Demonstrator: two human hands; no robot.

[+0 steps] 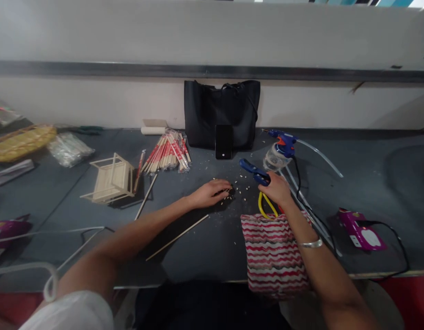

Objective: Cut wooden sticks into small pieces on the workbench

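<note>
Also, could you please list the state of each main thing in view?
Left grip: open, palm down
Wood pieces: scattered
Right grip: touching blue tool
Blue tool: open or shut unclear
Phone: propped upright, dark
Black bag: upright
Glue gun: clear stick loaded, heat unclear
Right power strip: black plug inserted
Wrapped sticks: bunched
Front bare stick: lying flat
Wooden frame: assembled
Striped fabric: spread out

Pale bits: small, loose, scattered nearer than the phone. Blue tool: slanted, partly hidden, to the phone's near right.
</note>
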